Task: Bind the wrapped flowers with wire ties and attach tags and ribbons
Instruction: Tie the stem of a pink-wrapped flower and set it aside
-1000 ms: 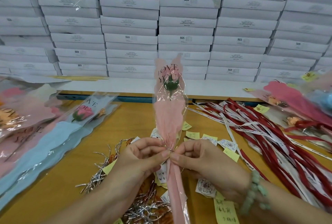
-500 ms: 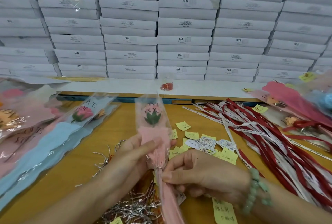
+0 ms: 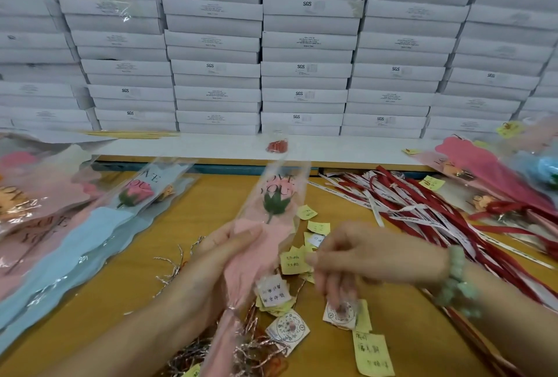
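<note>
Pink paper and clear plastic wrap the flower (image 3: 275, 203), which the left hand (image 3: 208, 277) holds tight around its middle. Just to the right, the right hand (image 3: 362, 259) reaches down onto a white tag (image 3: 342, 314) on the table (image 3: 120, 274); it is too blurry to tell if it pinches.

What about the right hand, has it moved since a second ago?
Yes. The right hand left the wrapped flower and went right, toward the large yellow note, now reaching a round-printed tag.
</note>
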The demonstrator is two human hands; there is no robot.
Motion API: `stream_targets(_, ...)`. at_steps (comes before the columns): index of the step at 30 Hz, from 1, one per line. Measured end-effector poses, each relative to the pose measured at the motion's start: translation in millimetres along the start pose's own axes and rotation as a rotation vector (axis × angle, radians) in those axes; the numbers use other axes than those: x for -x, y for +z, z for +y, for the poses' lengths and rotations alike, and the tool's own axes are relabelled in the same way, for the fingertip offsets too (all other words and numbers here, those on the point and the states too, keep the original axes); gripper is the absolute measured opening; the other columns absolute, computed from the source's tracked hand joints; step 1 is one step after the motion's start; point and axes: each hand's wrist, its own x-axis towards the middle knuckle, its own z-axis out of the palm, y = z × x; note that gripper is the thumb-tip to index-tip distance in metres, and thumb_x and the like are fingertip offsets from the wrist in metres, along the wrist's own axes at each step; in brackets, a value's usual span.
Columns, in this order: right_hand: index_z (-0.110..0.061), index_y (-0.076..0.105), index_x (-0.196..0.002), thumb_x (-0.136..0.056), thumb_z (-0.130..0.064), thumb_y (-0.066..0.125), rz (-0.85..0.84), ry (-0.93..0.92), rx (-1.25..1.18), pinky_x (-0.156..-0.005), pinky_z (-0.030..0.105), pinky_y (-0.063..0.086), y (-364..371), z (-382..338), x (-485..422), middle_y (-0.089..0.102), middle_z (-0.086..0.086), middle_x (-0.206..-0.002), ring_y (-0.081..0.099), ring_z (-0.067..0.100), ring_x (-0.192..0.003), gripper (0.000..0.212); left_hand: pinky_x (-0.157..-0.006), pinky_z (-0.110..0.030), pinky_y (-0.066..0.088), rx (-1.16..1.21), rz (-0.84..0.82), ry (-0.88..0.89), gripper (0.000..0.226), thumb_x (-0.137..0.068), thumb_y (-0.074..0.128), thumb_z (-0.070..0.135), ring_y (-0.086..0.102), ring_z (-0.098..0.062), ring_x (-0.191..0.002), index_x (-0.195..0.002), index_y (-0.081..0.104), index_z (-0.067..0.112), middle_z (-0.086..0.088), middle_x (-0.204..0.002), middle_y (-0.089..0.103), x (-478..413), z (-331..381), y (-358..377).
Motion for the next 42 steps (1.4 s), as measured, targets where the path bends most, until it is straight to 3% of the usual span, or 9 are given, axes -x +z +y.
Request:
stream_targets(6, -0.027, 0.063, -0.087, -0.096, -0.032, 0.055, 0.666, 0.261, 0.728, -0.059, 0.019, 0.048, -49, 50, 0, 0.068, -0.010, -0.082, 0.061, 0.002, -0.072, 0.013, -0.040, -0.025, 0.053, -0.039, 0.013, -0.034, 0.039, -0.060, 0.077, 0.005, 0.069, -0.023, -0.056, -0.099, 0.071, 0.004, -0.018, -0.089, 0.073, 2, 0, 3)
stream_targets(12, -0.027, 0.060, -0.106, -0.096, -0.026, 0.054, 0.825, 0.370, 0.878, -0.065, 0.024, 0.050, -68, 90, -6, 0.059, -0.006, -0.110, 0.056, 0.010, -0.085, 0.012, -0.040, -0.029, 0.054, -0.013, -0.039, -0.019, 0.087, -0.067, 0.069, -0.011, 0.068, -0.028, -0.051, -0.125, 0.052, 0.053, -0.026, -0.108, 0.070, 7, 0, 9)
stream_targets(17, -0.023, 0.044, -0.139, -0.086, -0.002, 0.060, 0.901, 0.461, 1.010, -0.069, 0.029, 0.053, -75, 107, -7, 0.042, 0.003, -0.140, 0.053, 0.022, -0.116, 0.059, -0.043, -0.024, 0.055, -0.053, -0.102, 0.030, 0.070, -0.079, 0.061, -0.011, 0.070, -0.023, -0.055, -0.123, 0.064, 0.043, -0.015, -0.115, 0.070, 12, -1, 12)
stream_targets(20, -0.020, 0.060, -0.119, -0.093, -0.011, 0.057, 0.899, 0.443, 0.898, -0.081, 0.032, 0.054, -81, 108, -5, 0.061, 0.003, -0.122, 0.060, 0.019, -0.105, 0.027, -0.043, -0.020, 0.053, -0.135, -0.037, 0.068, 0.053, -0.080, 0.062, -0.007, 0.068, -0.018, -0.054, -0.114, 0.072, 0.031, 0.005, -0.122, 0.067, 12, -5, 13)
stream_targets(23, -0.020, 0.066, -0.094, -0.093, -0.019, 0.062, 0.967, 0.361, 0.821, -0.068, 0.029, 0.053, -81, 107, -2, 0.068, -0.001, -0.097, 0.062, 0.016, -0.083, 0.005, -0.046, -0.021, 0.055, -0.127, 0.000, 0.078, 0.043, -0.076, 0.066, -0.005, 0.069, -0.019, -0.057, -0.109, 0.075, 0.021, -0.002, -0.111, 0.073, 11, -9, 10)
stream_targets(29, -0.021, 0.066, -0.090, -0.096, -0.029, 0.056, 1.155, 0.269, 0.991, -0.078, 0.038, 0.042, -78, 96, 0, 0.066, -0.001, -0.080, 0.058, 0.023, -0.087, 0.014, -0.053, -0.024, 0.057, -0.144, 0.064, 0.082, 0.046, -0.072, 0.070, 0.000, 0.072, -0.025, -0.066, -0.114, 0.071, 0.017, -0.016, -0.102, 0.074, 6, -13, 5)
stream_targets(32, -0.015, 0.060, -0.092, -0.098, -0.026, 0.051, 1.232, 0.123, 0.813, -0.059, 0.032, 0.038, -77, 83, 1, 0.059, -0.003, -0.065, 0.055, 0.020, -0.061, 0.017, -0.062, -0.024, 0.058, -0.191, 0.074, 0.113, 0.050, -0.068, 0.074, 0.007, 0.073, -0.021, -0.077, -0.115, 0.071, 0.021, -0.013, -0.109, 0.073, 6, -14, 5)
stream_targets(36, -0.017, 0.059, -0.082, -0.096, -0.024, 0.055, 1.122, -0.090, 0.406, -0.051, 0.030, 0.032, -67, 48, 2, 0.050, -0.004, -0.059, 0.044, 0.014, -0.053, 0.016, -0.108, -0.050, 0.043, -0.259, 0.074, 0.141, 0.055, -0.065, 0.089, 0.017, 0.052, -0.032, -0.129, -0.114, 0.071, 0.034, -0.005, -0.130, 0.065, 5, -14, 1)
stream_targets(42, -0.021, 0.068, -0.083, -0.093, -0.024, 0.060, 0.512, -0.105, 0.036, -0.047, 0.017, 0.035, -17, 0, 1, 0.063, -0.012, -0.060, 0.045, 0.007, -0.050, 0.013, -0.110, -0.049, 0.039, -0.284, -0.018, 0.206, 0.063, -0.065, 0.084, 0.029, 0.053, -0.029, -0.128, -0.124, 0.064, 0.037, -0.003, -0.132, 0.063, 4, -11, -2)
